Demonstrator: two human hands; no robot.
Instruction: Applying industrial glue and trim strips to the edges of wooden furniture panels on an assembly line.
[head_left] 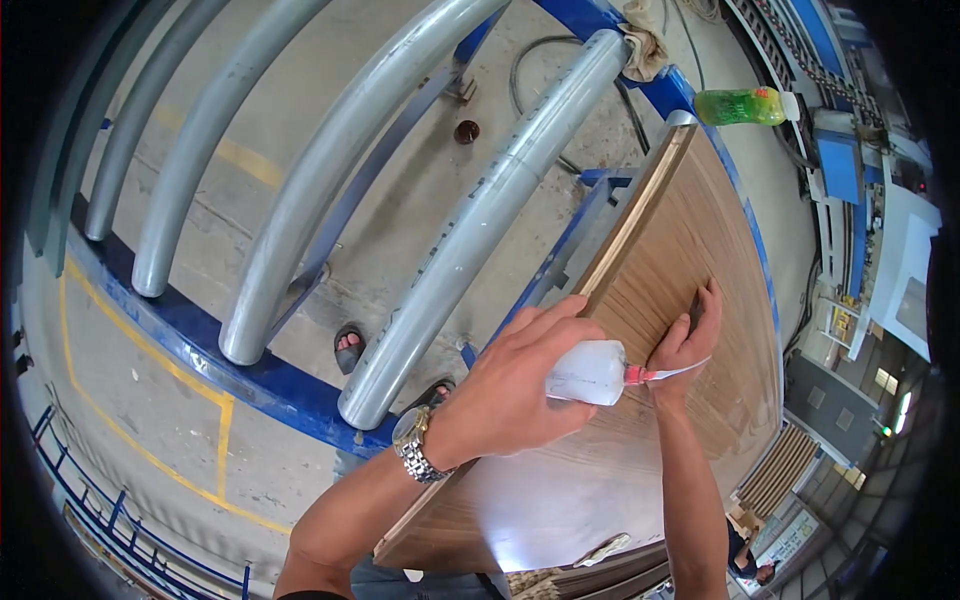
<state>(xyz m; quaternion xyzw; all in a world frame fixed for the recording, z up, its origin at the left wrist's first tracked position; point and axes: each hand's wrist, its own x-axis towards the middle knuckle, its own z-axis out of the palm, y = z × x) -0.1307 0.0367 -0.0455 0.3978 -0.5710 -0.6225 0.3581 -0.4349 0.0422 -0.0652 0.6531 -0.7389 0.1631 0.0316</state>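
Observation:
My left hand [520, 390], with a metal watch on its wrist, is closed round a translucent white squeeze bottle [585, 373]. The bottle lies tilted on its side, its red collar and thin pale nozzle pointing right, and the nozzle crosses in front of my right wrist. A brown wood-grain panel [735, 240] spreads beneath both hands. On its face, my right hand [690, 340] is bent with thumb and fingers apart; a dark gap shows between them, and I see nothing held there. The panel's long left edge [640, 215] runs close by my left fingers.
Thick grey metal rollers [490, 200] on a blue frame [290, 408] fill the left side. A green drink bottle [740, 107] and a crumpled beige cloth [646, 52] lie at the far end. Stacked boards [780, 468] and another person [742, 552] appear at the lower right.

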